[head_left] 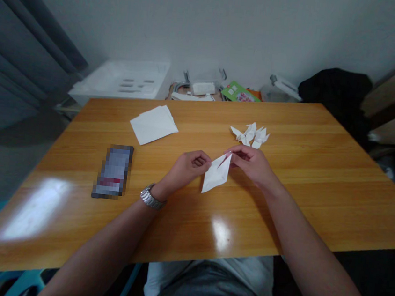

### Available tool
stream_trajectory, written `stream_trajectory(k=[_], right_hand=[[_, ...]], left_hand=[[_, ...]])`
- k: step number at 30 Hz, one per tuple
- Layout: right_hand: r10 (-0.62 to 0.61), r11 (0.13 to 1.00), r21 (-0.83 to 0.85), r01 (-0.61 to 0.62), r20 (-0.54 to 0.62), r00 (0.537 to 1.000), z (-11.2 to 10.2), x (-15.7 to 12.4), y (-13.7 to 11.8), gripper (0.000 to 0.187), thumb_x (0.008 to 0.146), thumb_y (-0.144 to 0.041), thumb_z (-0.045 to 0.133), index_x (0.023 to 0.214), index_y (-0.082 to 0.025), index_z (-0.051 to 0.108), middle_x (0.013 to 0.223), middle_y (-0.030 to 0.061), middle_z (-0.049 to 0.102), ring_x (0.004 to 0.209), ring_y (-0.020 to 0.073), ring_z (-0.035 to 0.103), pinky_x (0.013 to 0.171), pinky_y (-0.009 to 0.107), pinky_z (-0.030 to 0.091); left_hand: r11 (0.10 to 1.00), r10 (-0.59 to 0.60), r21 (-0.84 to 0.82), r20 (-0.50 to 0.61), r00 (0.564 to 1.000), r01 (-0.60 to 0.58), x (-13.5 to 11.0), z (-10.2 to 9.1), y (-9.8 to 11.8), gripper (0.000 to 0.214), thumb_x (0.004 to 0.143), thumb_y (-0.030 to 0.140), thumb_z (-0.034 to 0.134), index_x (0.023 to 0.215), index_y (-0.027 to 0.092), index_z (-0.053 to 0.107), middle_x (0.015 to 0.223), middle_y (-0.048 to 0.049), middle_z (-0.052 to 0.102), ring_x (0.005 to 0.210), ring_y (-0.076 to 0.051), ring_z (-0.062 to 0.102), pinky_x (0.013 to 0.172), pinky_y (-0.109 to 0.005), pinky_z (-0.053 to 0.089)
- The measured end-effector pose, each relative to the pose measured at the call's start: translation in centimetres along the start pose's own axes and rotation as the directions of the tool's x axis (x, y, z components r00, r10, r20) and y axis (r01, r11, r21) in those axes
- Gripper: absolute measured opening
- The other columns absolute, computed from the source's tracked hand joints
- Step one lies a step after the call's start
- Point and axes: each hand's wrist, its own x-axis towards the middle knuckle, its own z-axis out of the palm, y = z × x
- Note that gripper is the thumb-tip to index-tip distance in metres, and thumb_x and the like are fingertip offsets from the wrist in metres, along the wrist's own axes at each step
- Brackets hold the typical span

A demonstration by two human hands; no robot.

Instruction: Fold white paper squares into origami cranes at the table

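On the wooden tabletop (285, 185), your left hand (186, 168) and right hand (252, 165) held the folded paper (215, 176), fingers (203, 160) clamped on its upper corners and hiding them; the phone (113, 172) looked blurred.

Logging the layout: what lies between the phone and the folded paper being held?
In the head view, the left hand, wearing a wristwatch, lies between the phone and the folded paper; otherwise bare table.

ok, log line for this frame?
left hand: pinches folded white paper piece; right hand: pinches its top corner; behind: small white folded paper figures; surface: orange wooden table
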Motion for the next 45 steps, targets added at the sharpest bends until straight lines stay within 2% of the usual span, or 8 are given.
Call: stream_trajectory(k=[10, 15, 20, 23, 26, 31, 37, 45], right_hand=[[-0.003, 1.0, -0.027, 0.003, 0.02, 1.0, 0.5, -0.3, -0.3, 0.036, 0.08, -0.057, 0.078, 0.09, -0.022, 0.078, 0.091, 0.0067, 0.076, 0.084, 0.0213, 0.071, 0.082, 0.039, 0.061], [0.081, 0.996, 0.026, -0.081, -0.013, 0.997, 0.7, -0.3, -0.5, 0.05, 0.085, -0.068, 0.069, 0.101, -0.021, 0.076, 0.099, 0.0098, 0.077, 0.086, 0.0222, 0.072, 0.078, 0.038, 0.062], [0.165, 0.984, 0.045, -0.174, 0.158, 0.973, 1.4, -0.7, -0.9, 0.062, 0.088, -0.076, 0.058, 0.109, -0.02, 0.071, 0.105, 0.0121, 0.076, 0.089, 0.0225, 0.073, 0.075, 0.033, 0.06], [0.147, 0.987, 0.018, -0.157, 0.263, 0.953, 2.3, -1.0, -0.6, 0.06, 0.083, -0.072, 0.067, 0.108, -0.017, 0.067, 0.105, 0.0115, 0.074, 0.091, 0.0217, 0.071, 0.077, 0.031, 0.058], [0.1, 0.992, 0.042, -0.117, 0.285, 0.953, 3.1, -1.2, 0.0, 0.061, 0.076, -0.06, 0.082, 0.114, -0.018, 0.062, 0.107, 0.0094, 0.073, 0.092, 0.0209, 0.069, 0.081, 0.032, 0.055], [0.091, 0.988, 0.095, -0.12, 0.272, 0.958, 3.6, -1.2, 0.8, 0.064, 0.072, -0.046, 0.088, 0.122, -0.02, 0.057, 0.111, 0.009, 0.073, 0.095, 0.0216, 0.069, 0.085, 0.035, 0.056], [0.062, 0.997, 0.027, -0.067, 0.156, 0.986, 3.2, -0.8, 1.3, 0.048, 0.078, -0.037, 0.081, 0.118, -0.023, 0.06, 0.109, 0.0079, 0.075, 0.094, 0.0228, 0.072, 0.086, 0.038, 0.057], [-0.084, 0.986, -0.146, 0.083, -0.002, 0.996, 1.8, -0.1, 1.6, 0.035, 0.086, -0.034, 0.072, 0.118, -0.02, 0.07, 0.111, 0.0096, 0.077, 0.096, 0.0239, 0.073, 0.089, 0.04, 0.058]], left_hand=[[1.0, 0.011, -0.019, 0.098, 0.995, -0.009, -0.5, 0.5, 0.9, 0.029, 0.093, 0.044, 0.065, 0.091, 0.016, 0.069, 0.087, -0.0051, 0.073, 0.077, -0.015, 0.066, 0.068, -0.024, 0.051], [0.999, 0.002, -0.034, -0.044, 0.999, -0.003, -0.1, 0.4, 0.5, 0.03, 0.09, 0.046, 0.068, 0.085, 0.016, 0.066, 0.082, -0.0037, 0.071, 0.072, -0.014, 0.063, 0.066, -0.024, 0.05], [0.994, -0.057, -0.108, -0.23, 0.972, 0.032, 0.4, 0.3, -0.3, 0.03, 0.088, 0.046, 0.069, 0.09, 0.016, 0.066, 0.085, -0.0047, 0.071, 0.073, -0.014, 0.064, 0.066, -0.024, 0.052], [0.992, -0.033, -0.128, -0.278, 0.96, -0.004, 0.5, 0.3, -0.6, 0.026, 0.087, 0.04, 0.071, 0.094, 0.016, 0.065, 0.09, -0.0045, 0.071, 0.075, -0.013, 0.066, 0.068, -0.023, 0.053], [0.989, -0.026, -0.147, -0.303, 0.953, -0.02, 0.6, 0.5, -0.7, 0.023, 0.087, 0.037, 0.071, 0.094, 0.017, 0.063, 0.091, -0.0037, 0.07, 0.074, -0.013, 0.067, 0.066, -0.022, 0.054], [0.981, -0.058, -0.195, -0.33, 0.942, -0.008, 0.5, 0.8, -0.8, 0.023, 0.087, 0.037, 0.071, 0.09, 0.018, 0.058, 0.089, -0.0014, 0.065, 0.073, -0.013, 0.068, 0.064, -0.023, 0.056], [0.95, -0.096, -0.311, -0.294, 0.951, -0.001, 0.5, 1.1, -1.0, 0.025, 0.086, 0.035, 0.071, 0.086, 0.018, 0.052, 0.082, 0.0001, 0.063, 0.075, -0.015, 0.07, 0.066, -0.026, 0.061], [0.947, -0.154, -0.311, -0.21, 0.966, 0.083, 0.2, 1.3, -0.5, 0.032, 0.088, 0.035, 0.071, 0.107, 0.011, 0.062, 0.109, -0.0122, 0.073, 0.085, -0.017, 0.074, 0.076, -0.029, 0.063]])
